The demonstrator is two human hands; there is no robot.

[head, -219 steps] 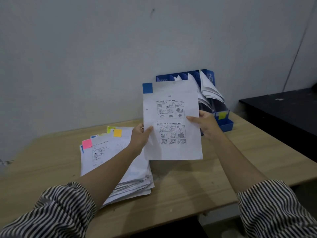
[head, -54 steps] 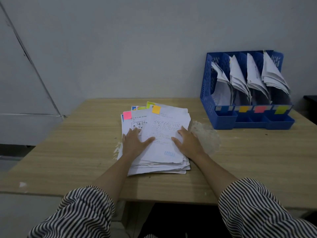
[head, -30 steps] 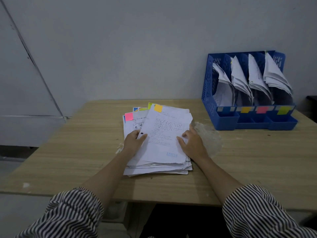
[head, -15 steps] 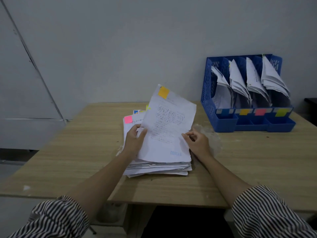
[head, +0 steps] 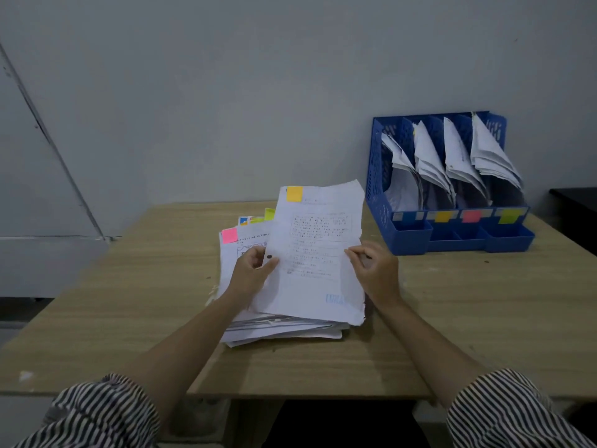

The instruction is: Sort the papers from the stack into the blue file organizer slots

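A printed sheet (head: 315,253) with an orange sticky tab at its top left is lifted and tilted up over the paper stack (head: 281,328) in the middle of the table. My left hand (head: 253,273) pinches the sheet's left edge and my right hand (head: 374,270) pinches its right edge. The sheet below on the stack carries a pink tab (head: 229,235). The blue file organizer (head: 384,205) stands at the back right, its four slots holding leaning papers, with blue, orange, pink and yellow-green labels along the front.
The wooden table (head: 129,302) carries the stack and organizer; a grey wall rises behind it. A dark surface (head: 578,202) lies beyond the table's right edge. Small specks lie on the wood right of the stack.
Both hands went from pressing on the stack to pinching the orange-tabbed top sheet and raising its far end up off the pile.
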